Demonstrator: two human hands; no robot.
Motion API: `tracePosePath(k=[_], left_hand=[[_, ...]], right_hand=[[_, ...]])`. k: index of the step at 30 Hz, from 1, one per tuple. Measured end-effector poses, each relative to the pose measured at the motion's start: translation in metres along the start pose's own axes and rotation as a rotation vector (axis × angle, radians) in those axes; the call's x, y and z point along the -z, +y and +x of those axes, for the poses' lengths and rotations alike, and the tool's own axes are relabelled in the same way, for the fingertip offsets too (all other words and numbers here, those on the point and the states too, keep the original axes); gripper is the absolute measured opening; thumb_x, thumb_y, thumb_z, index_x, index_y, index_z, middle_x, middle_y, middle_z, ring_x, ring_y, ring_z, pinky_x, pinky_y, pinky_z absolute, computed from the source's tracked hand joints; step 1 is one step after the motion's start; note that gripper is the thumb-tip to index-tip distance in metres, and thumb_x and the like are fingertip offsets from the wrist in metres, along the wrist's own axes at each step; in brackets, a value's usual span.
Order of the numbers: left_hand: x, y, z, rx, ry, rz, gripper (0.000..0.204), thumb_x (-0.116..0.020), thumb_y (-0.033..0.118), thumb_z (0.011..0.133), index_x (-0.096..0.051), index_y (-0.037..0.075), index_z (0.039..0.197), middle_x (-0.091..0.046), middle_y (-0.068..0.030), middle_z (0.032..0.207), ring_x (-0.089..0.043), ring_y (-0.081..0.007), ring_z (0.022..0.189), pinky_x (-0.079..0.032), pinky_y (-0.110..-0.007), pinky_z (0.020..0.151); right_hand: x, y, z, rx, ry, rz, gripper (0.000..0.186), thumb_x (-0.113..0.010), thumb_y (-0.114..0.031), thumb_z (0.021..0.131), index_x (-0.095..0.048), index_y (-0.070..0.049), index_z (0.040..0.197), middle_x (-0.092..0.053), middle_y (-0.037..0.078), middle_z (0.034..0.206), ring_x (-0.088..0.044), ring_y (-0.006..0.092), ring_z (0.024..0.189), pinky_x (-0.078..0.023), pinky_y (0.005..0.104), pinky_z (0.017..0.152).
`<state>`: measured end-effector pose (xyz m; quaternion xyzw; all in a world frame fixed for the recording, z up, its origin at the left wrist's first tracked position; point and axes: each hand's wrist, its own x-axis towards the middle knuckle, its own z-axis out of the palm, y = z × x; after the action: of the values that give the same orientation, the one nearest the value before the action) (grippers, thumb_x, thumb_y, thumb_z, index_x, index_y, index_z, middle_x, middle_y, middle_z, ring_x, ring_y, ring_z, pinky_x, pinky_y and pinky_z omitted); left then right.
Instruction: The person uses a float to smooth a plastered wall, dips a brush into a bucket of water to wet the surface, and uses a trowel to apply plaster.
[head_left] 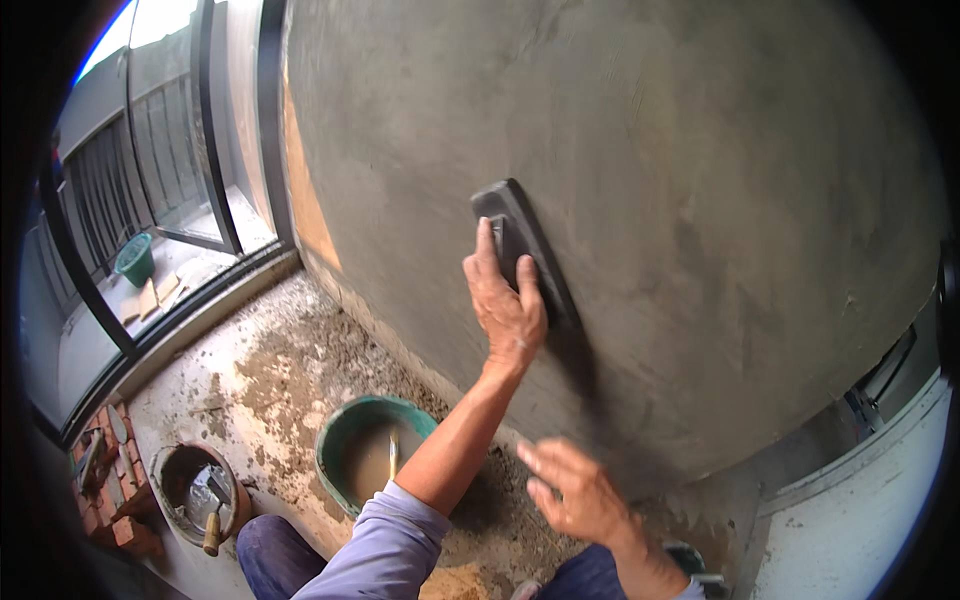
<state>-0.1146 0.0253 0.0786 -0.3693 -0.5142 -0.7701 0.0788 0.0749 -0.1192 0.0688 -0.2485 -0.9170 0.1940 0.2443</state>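
Observation:
A black plastering float point(552, 272) lies tilted with its face against the grey wet-plastered wall point(700, 200). My left hand point(508, 305) is closed round the handle on its back, index finger stretched along it and thumb on the right side. Lower down and to the right, my right hand point(578, 490) hangs in front of the wall, fingers loosely stretched and holding nothing. Below my left forearm stands a green tub point(330, 440) of murky water, with a brush point(394, 450) leaning in it.
Left of the tub sits a bucket point(165, 490) with a wooden-handled trowel point(212, 525). Red bricks point(135, 537) are piled at far left. Mortar crumbs point(290, 370) litter the floor. Glass doors point(170, 130) lead to a balcony holding another green bucket point(135, 262). A white panel point(860, 520) stands at right.

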Motion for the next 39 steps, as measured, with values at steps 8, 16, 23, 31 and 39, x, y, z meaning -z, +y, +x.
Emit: tracePosePath(k=[8, 16, 23, 31, 39], left_hand=[[-0.021, 0.109, 0.176, -0.502, -0.11, 0.058, 0.049, -0.065, 0.016, 0.095, -0.053, 0.007, 0.141, -0.063, -0.0219, 0.123, -0.061, -0.0396, 0.115, -0.049, -0.045, 0.098], [-0.008, 0.053, 0.138, -0.568, -0.099, 0.096, 0.049, -0.063, 0.009, 0.09, -0.054, 0.009, 0.139, -0.063, -0.0197, 0.123, -0.063, -0.0375, 0.114, -0.052, -0.044, 0.095], [-0.042, 0.139, 0.171, -0.698, -0.182, 0.05, 0.046, -0.065, 0.012, 0.091, -0.058, 0.012, 0.137, -0.063, -0.0166, 0.107, -0.063, -0.037, 0.095, -0.052, -0.041, 0.082], [-0.024, 0.089, 0.163, -0.508, -0.098, 0.139, 0.05, -0.061, 0.014, 0.091, -0.057, 0.014, 0.141, -0.065, -0.0179, 0.117, -0.066, -0.0354, 0.105, -0.054, -0.042, 0.086], [-0.076, 0.254, 0.242, -0.853, -0.139, 0.031, 0.039, -0.064, 0.026, 0.092, -0.063, 0.019, 0.131, -0.066, -0.021, 0.119, -0.063, -0.0432, 0.107, -0.051, -0.048, 0.092]], right_hand=[[-0.025, 0.088, -0.097, -0.494, -0.676, -0.049, 0.04, -0.059, -0.029, 0.097, -0.061, -0.02, 0.136, -0.066, 0.012, 0.103, -0.064, 0.0316, 0.097, -0.052, 0.0413, 0.087], [-0.037, 0.114, -0.131, -0.376, -0.519, 0.211, 0.029, -0.068, -0.023, 0.095, -0.071, -0.013, 0.122, -0.065, 0.017, 0.126, -0.061, 0.0261, 0.114, -0.046, 0.0435, 0.1], [-0.001, 0.096, -0.092, -0.491, -0.798, 0.012, 0.041, -0.05, -0.035, 0.102, -0.056, -0.025, 0.142, -0.065, 0.013, 0.121, -0.06, 0.0331, 0.117, -0.047, 0.0441, 0.099], [-0.026, 0.115, -0.112, -0.204, -0.557, 0.375, 0.035, -0.054, -0.03, 0.1, -0.062, -0.019, 0.132, -0.066, 0.013, 0.12, -0.059, 0.0307, 0.118, -0.046, 0.0436, 0.102], [-0.018, 0.115, -0.082, -0.436, -0.855, -0.049, 0.044, -0.047, -0.035, 0.103, -0.053, -0.022, 0.145, -0.064, 0.014, 0.128, -0.057, 0.0333, 0.122, -0.045, 0.046, 0.103]])
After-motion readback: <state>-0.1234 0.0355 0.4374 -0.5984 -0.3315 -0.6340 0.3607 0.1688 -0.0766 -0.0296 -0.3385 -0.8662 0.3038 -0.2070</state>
